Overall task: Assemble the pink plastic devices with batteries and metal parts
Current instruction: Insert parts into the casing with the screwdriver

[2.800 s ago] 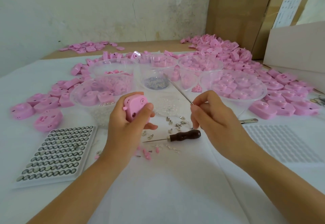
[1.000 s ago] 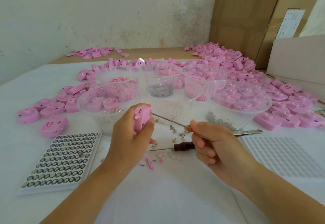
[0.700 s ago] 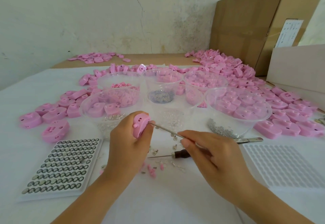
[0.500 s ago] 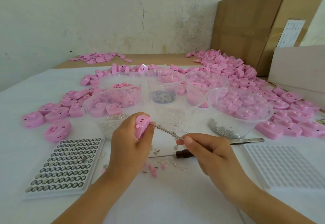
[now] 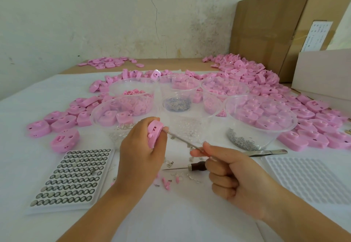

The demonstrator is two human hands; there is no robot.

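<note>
My left hand (image 5: 139, 158) grips a pink plastic device (image 5: 154, 134) on edge above the white table. My right hand (image 5: 233, 173) pinches a thin metal tool (image 5: 182, 140) whose tip touches the device's right side. A tray of button batteries (image 5: 70, 175) lies at the front left. Small metal parts (image 5: 170, 164) and pink bits (image 5: 167, 183) are scattered beneath my hands. A dark-handled awl (image 5: 195, 166) lies on the table, partly behind my right hand.
Several clear plastic bowls (image 5: 260, 120) hold pink devices, pink pieces and metal parts. Loose pink devices (image 5: 311, 127) are piled left, right and behind. Tweezers (image 5: 266, 152) and an empty white tray (image 5: 309, 179) lie on the right. Cardboard boxes (image 5: 266, 23) stand at the back right.
My right hand lowered from a raised position and brought the thin tool's tip against the device. My left hand turned the device on edge. The view has tilted upward a little.
</note>
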